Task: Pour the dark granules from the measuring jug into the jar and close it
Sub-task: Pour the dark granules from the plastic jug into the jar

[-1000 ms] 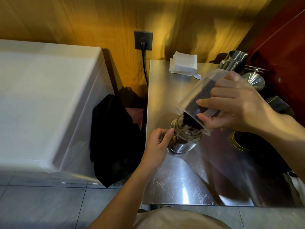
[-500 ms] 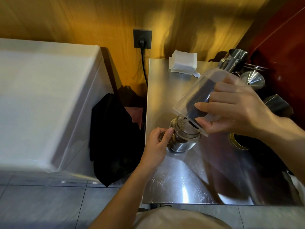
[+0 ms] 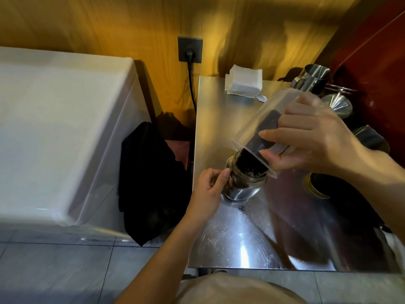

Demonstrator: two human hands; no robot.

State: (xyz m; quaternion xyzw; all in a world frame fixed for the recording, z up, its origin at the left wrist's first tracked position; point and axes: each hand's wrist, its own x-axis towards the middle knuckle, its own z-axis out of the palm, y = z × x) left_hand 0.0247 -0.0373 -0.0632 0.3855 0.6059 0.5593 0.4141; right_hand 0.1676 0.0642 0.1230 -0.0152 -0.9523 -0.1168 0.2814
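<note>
Right hand [image 3: 315, 137] grips the tipped jug [image 3: 263, 126] so the dark bits [image 3: 247, 161] slide down into the jar [image 3: 243, 183] just under it. Left hand [image 3: 208, 189] wraps around the jar to keep it still on the table [image 3: 241, 238]. Some bits have spilled beside it.

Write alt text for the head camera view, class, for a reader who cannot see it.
A right hand tips a clear plastic measuring jug, pouring dark granules into a small glass jar steadied by the left hand on a steel counter. Specks have spilled beside it.
</note>
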